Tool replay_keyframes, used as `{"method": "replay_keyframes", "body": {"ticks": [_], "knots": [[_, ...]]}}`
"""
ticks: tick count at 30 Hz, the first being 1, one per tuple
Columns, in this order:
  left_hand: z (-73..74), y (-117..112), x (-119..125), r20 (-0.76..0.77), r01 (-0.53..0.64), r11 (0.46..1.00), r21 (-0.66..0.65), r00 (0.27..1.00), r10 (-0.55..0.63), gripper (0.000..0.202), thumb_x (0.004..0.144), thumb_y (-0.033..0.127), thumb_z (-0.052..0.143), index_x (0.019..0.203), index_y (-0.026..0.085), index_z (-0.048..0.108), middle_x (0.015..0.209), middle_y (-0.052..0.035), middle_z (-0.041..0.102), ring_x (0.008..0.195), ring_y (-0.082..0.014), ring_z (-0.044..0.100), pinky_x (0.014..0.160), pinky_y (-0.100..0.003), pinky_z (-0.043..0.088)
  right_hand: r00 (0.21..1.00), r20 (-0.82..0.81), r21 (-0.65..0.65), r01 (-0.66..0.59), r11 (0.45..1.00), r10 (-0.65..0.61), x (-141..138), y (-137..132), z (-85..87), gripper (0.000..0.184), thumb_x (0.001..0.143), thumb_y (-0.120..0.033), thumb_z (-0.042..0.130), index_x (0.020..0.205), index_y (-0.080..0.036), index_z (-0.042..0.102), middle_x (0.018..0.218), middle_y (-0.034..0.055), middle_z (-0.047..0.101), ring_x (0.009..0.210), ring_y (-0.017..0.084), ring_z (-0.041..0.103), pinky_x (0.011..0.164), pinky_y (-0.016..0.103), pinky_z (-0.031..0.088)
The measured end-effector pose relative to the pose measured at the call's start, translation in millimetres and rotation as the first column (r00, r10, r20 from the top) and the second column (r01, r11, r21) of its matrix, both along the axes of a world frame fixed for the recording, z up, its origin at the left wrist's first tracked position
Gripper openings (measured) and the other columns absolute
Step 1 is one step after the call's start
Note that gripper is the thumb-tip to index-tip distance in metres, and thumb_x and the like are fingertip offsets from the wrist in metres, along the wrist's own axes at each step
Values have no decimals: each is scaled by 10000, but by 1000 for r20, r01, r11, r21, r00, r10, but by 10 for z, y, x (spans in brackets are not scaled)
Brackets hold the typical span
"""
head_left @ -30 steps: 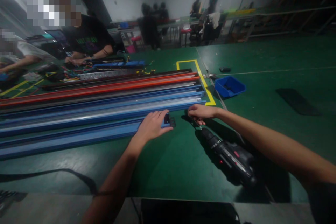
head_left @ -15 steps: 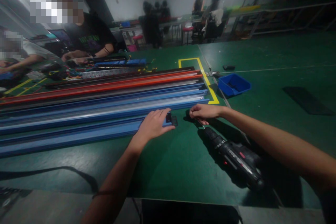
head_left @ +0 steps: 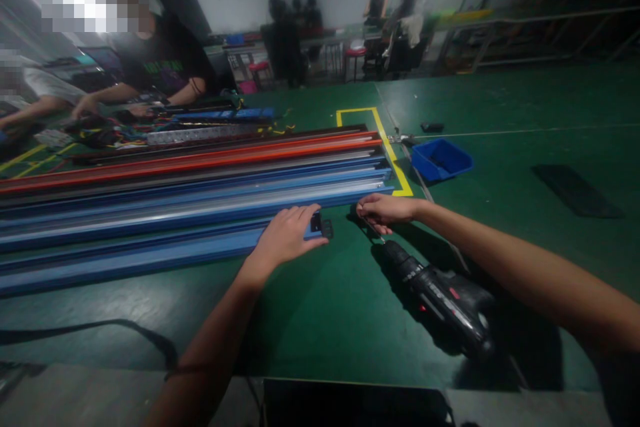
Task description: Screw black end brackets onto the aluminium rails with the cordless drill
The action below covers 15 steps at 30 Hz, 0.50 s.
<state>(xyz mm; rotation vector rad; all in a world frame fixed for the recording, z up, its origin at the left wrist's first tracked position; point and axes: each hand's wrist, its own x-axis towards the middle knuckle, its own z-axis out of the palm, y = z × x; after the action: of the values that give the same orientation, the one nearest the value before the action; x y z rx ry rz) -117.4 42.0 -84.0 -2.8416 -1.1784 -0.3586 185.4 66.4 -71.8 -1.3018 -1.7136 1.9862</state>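
On the Counter (head_left: 310, 323), Near Side: Blue Rail (head_left: 175, 259) and Drill (head_left: 443, 300)

Left hand (head_left: 286, 232) grasps the blue rail at its right end, apparently to steady it. Right hand (head_left: 389, 209) has fingers pinched by the drill bit (head_left: 376, 231) (what they grip, if anything, cannot be told). Drill lies with bit toward them, likely for reach. Rail is long, straight and channelled; a black end piece (head_left: 327, 229) projects.

My left hand (head_left: 284, 235) curves palm down, thumb pointing right; my right hand (head_left: 389, 211) pinches, its forearm (head_left: 520, 267) slanting in from near right.
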Motion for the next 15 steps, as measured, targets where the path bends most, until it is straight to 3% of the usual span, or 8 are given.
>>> {"method": "replay_keyframes", "body": {"ticks": [15], "knots": [[-11, 2, -13, 10, 7, 1000, 5, 1000, -7, 755, 921, 645, 636, 1473, 163, 453, 1382, -178, 650, 1206, -340, 656, 990, -471, 521, 992, -36, -61, -120, 991, 118, 93, 35, -22, 277, 987, -368, 588, 794, -178, 530, 446, -50, 549, 332, 87, 464, 351, 162, 384]]}}
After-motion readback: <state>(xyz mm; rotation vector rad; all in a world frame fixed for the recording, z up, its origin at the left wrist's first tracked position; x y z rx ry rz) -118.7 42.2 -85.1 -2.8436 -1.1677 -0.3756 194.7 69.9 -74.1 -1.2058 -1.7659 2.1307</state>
